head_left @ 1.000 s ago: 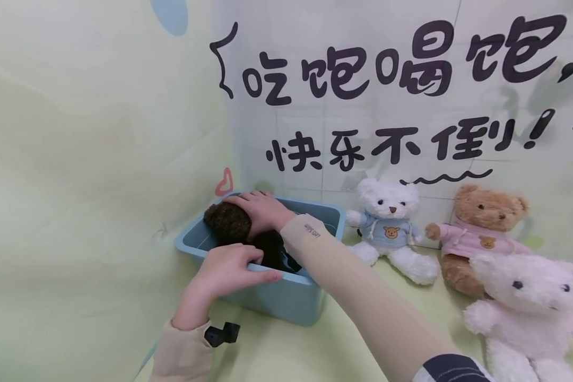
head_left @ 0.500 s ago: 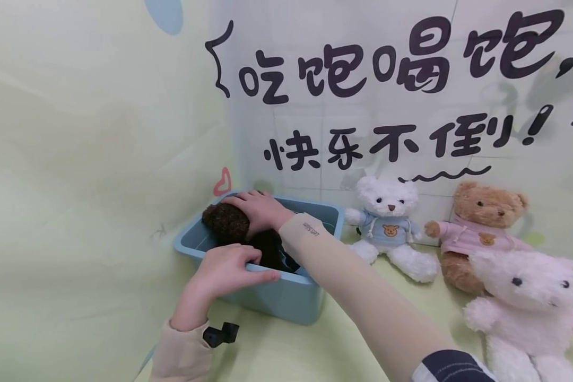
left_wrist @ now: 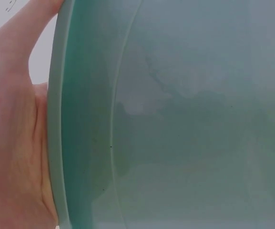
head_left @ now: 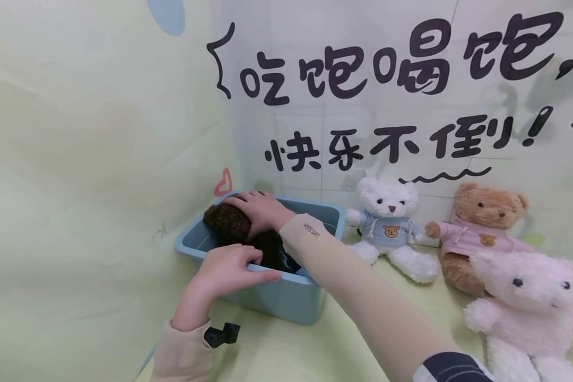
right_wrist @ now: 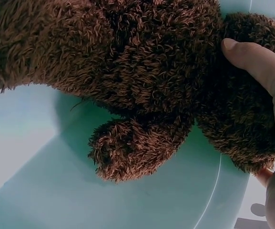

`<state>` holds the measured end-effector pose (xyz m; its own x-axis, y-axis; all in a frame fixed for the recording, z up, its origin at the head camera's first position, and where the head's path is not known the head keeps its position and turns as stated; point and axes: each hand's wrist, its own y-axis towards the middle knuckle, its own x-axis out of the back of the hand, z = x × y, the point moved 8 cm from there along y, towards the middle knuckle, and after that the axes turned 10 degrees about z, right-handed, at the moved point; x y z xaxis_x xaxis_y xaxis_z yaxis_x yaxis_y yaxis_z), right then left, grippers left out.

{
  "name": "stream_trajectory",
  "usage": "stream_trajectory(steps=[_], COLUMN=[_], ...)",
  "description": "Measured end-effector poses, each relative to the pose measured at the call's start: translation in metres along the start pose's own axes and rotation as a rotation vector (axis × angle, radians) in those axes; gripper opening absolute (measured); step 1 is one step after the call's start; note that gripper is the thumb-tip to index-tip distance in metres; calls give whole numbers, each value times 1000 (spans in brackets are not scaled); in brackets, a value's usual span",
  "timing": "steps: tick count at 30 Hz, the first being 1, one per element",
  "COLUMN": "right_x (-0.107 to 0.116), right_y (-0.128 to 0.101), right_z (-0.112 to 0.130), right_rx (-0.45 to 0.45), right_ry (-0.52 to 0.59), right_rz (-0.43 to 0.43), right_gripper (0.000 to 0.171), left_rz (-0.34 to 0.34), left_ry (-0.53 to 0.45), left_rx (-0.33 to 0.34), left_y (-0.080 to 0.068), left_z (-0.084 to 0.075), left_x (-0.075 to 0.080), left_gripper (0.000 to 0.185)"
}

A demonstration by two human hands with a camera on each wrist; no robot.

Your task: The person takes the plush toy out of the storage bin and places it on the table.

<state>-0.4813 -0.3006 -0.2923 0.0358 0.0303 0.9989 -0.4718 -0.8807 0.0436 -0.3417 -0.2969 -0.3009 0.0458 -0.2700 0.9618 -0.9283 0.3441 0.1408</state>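
Observation:
In the head view a light blue plastic basin (head_left: 277, 300) stands in the corner by the wall. Inside it lies a dark brown curly-furred plush toy (head_left: 225, 222). My right hand (head_left: 263, 210) grips the toy's head end from above; the right wrist view shows the thumb pressed into the fur (right_wrist: 161, 62), with a stubby limb hanging over the basin. My left hand (head_left: 230, 269) holds the basin's near rim, its thumb stretched along the edge. The basin's wall (left_wrist: 199, 143) fills most of the left wrist view. The toy's face is hidden.
To the right sit a white bear (head_left: 389, 228) in a blue hoodie, a tan bear (head_left: 489, 209) in a pink hoodie, and a pale pink bear (head_left: 525, 313) nearer the front. A pale curtain-like sheet (head_left: 90, 185) covers the left side; the back wall (head_left: 267, 26) carries large black characters.

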Motion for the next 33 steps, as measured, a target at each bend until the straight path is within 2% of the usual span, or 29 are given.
stream_trajectory(steps=[10,16,20,24,33], right_x=[-2,8,23,40,77], right_y=[-1,-5,-8,-15,-29], right_z=[1,0,-1,-6,-7], right_rx=[18,22,28,30,94], right_ry=[-15,-67,-94,-100,-123], right_rz=[-10,-12,-23,-70,-184], right_gripper=[93,92,92,92,92], left_rz=[9,1,-15,-20,11], left_ry=[-8,-5,13,32,12], left_rx=[-1,-8,-12,-12,5], left_y=[-2,0,-2,-2,-1], left_z=[1,0,0,0,1], left_x=[-1,1,4,7,3], left_gripper=[61,60,61,61,61])
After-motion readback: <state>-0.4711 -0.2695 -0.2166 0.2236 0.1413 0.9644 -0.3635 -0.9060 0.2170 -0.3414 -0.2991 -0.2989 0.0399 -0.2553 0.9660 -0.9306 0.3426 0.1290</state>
